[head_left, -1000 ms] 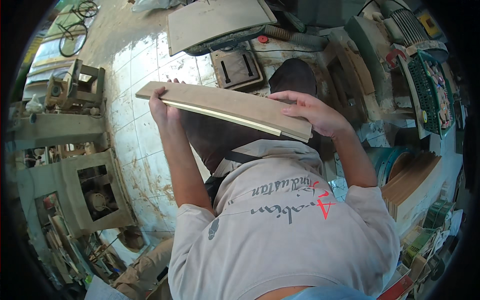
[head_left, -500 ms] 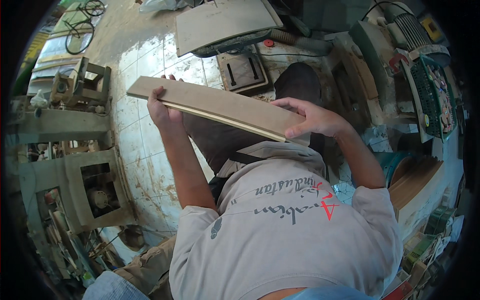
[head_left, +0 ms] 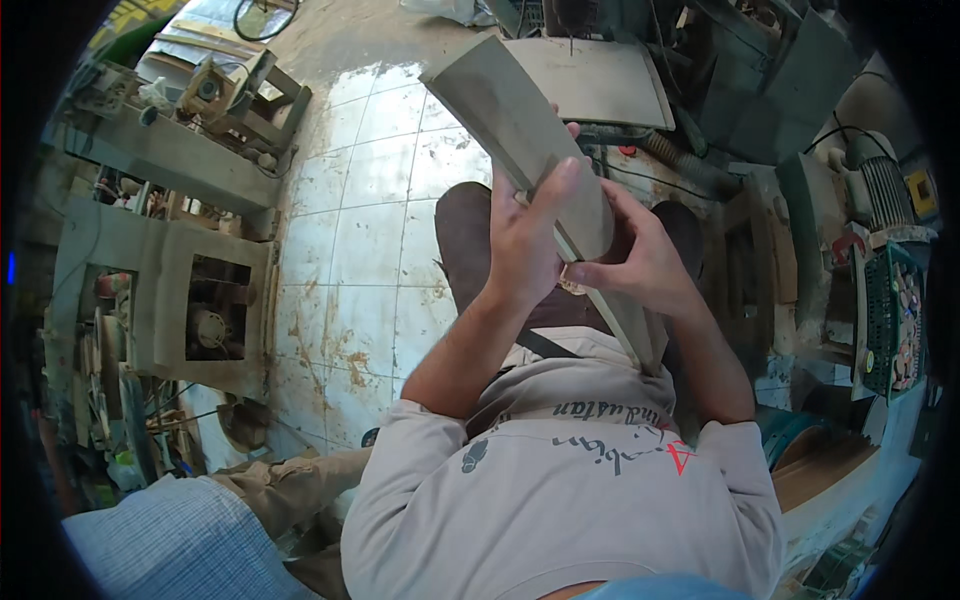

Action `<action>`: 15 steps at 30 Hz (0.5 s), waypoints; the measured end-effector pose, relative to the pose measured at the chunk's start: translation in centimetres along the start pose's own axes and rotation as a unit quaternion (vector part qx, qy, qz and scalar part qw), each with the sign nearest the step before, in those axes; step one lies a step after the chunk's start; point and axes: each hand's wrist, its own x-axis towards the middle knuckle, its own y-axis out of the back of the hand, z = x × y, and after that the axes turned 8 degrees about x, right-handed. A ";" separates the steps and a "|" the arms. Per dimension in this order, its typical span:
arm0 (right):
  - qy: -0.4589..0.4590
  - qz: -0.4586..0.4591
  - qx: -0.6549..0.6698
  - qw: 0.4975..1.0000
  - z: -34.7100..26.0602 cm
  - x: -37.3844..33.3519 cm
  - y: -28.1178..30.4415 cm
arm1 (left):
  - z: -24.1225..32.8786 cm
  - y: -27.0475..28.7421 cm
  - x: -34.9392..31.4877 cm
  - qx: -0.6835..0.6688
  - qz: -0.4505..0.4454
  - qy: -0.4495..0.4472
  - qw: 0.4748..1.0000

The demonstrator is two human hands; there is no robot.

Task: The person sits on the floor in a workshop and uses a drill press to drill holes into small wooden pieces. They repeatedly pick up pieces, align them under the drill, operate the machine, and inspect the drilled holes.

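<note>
L. hand clasped round wooden board nr. mid-length, thumb along its broad face; R. hand grasping same board lower down, fingers & thumb at opp. edges. Board tilted, in front of torso, upper end away from body, lower end nr. grey shirt; contact there can't be told. Beneath: dark trousers, stained white tiled floor. Far L.: machine w/ sq. opening; far R.: green basket. Lower L.: checked cloth.
</note>
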 end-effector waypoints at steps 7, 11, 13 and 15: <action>0.054 0.019 0.045 0.997 0.6 -0.8 0.4 | 1.6 1.5 -2.6 0.182 -0.106 -0.039 0.977; 0.099 0.048 0.027 0.994 0.5 -1.1 0.3 | 3.1 1.1 -3.0 0.268 -0.115 -0.044 0.955; 0.115 0.064 0.014 0.991 0.0 -1.3 -0.1 | 3.5 1.0 -3.4 0.264 -0.111 -0.034 0.958; 0.116 0.071 -0.015 0.991 -0.5 -1.5 -0.2 | 3.6 0.8 -3.7 0.263 -0.104 -0.030 0.959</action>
